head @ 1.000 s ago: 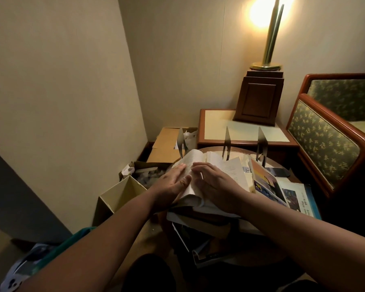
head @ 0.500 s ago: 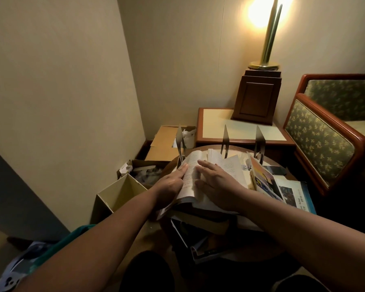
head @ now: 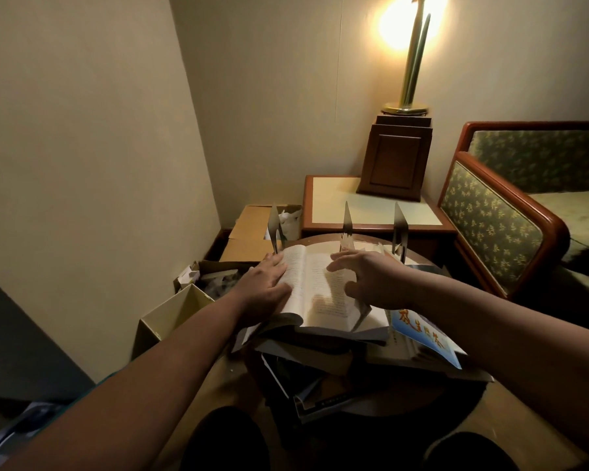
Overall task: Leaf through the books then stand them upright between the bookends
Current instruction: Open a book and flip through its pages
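Open book (head: pixel 320 283) lying flat atop the book pile (head: pixel 306 365), right in front of the metal bookends (head: pixel 347 222). Left hand (head: pixel 264 288) flat on its left page, right hand (head: pixel 374 280) spread loose over the right.

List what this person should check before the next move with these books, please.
1. Open book lies spread on the pile: ok.
2. Left hand presses the left page flat: ok.
3. Right hand free, fingers spread above the right page: ok.
4. Three bookends upright behind the open book: ok.
5. Gaps between bookends free: cannot tell, bases hidden.
6. Blue book stood upright: not ok, lying down.
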